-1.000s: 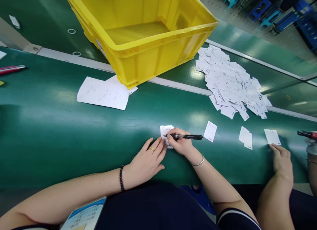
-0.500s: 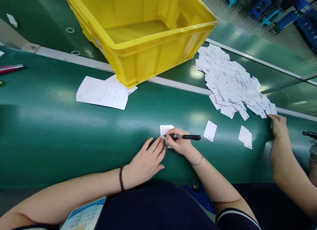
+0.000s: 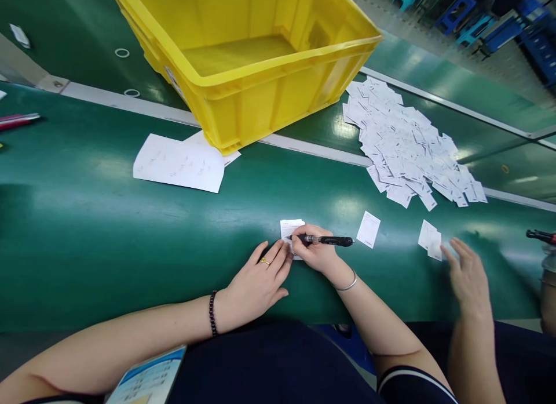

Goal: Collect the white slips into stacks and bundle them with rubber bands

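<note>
The left hand (image 3: 255, 283), its grip flat and loosely spread, apparently steadies the stacked cards (image 3: 291, 225) on the counter (image 3: 174, 247) against slipping, while the right hand (image 3: 316, 250) pinches a pen (image 3: 330, 240) near its tip, presumably for control. Beyond, a card heap (image 3: 403, 140) lies beside the yellow bin (image 3: 278, 111).

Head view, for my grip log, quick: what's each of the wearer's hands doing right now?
Left hand: open, fingers resting on the small paper slips.
Right hand: closed, holding a black pen over them.
</note>
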Tool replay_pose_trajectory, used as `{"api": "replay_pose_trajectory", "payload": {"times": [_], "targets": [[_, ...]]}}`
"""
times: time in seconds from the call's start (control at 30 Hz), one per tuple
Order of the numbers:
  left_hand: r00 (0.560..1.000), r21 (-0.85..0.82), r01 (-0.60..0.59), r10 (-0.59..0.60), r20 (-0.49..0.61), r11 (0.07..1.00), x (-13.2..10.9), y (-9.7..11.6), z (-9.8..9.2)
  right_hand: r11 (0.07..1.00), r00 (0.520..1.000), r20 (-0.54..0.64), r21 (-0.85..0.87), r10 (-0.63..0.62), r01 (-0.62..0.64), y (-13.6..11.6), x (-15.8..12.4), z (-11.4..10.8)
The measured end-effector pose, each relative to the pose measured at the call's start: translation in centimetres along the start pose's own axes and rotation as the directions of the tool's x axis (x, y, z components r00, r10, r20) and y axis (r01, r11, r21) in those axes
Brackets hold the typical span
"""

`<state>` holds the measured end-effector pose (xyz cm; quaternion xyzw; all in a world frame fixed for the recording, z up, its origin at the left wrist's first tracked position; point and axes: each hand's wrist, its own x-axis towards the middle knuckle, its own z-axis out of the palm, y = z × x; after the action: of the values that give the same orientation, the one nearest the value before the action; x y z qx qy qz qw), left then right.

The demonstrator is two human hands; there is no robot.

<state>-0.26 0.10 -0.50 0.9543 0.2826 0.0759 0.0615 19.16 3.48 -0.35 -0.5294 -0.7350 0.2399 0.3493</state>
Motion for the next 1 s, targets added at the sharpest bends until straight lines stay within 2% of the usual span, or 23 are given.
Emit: {"api": "replay_pose_trajectory", "payload": {"times": [0.2,0.27,0.37,0.47,0.63,0.73,0.8,0.87,0.93,1.0], "targets": [[1.0,0.004,-0.002,0.002,-0.006,1.0,0.0,0.0,0.0,0.987,0.988,-0.085,0.113,0.128,-0.118,0.7,-0.2,-0.5],[1.0,-0.003,0.0,0.0,0.007,1.0,0.0,0.0,0.0,0.995,0.99,-0.096,0.02,0.101,-0.1,1.0,0.0,-0.9],[1.0,-0.014,0.006,-0.006,0.018,1.0,0.0,0.0,-0.1,0.991,0.999,-0.031,-0.129,0.015,-0.019,1.2,0.5,-1.3],[1.0,-0.017,0.01,-0.009,0.02,1.0,0.0,0.0,-0.2,0.985,1.0,-0.013,-0.172,-0.001,-0.002,1.2,0.7,-1.7],[1.0,-0.01,0.001,-0.001,0.002,1.0,0.0,0.0,-0.2,0.996,0.995,-0.085,-0.072,-0.049,0.043,1.1,0.4,-1.5],[1.0,-0.009,0.005,-0.005,0.0,1.0,-0.1,0.0,-0.3,0.993,0.991,-0.109,0.099,0.074,-0.064,1.2,0.2,-0.8],[1.0,-0.008,0.007,-0.007,-0.012,1.0,-0.1,0.0,-0.4,0.953,0.976,-0.1,0.255,0.192,-0.161,1.3,0.3,-0.7],[1.0,-0.007,0.008,-0.008,-0.03,1.0,-0.1,0.0,-0.4,0.912,0.952,-0.147,0.358,0.267,-0.2,1.5,0.6,-1.5],[0.999,-0.006,0.009,-0.009,-0.047,1.0,-0.2,0.0,-0.3,0.908,0.91,-0.272,0.368,0.313,-0.202,2.1,1.1,-3.4],[0.999,-0.007,0.007,-0.007,-0.052,1.0,-0.2,-0.1,-0.1,0.923,0.841,-0.413,0.305,0.35,-0.234,3.2,1.2,-6.1]]}}
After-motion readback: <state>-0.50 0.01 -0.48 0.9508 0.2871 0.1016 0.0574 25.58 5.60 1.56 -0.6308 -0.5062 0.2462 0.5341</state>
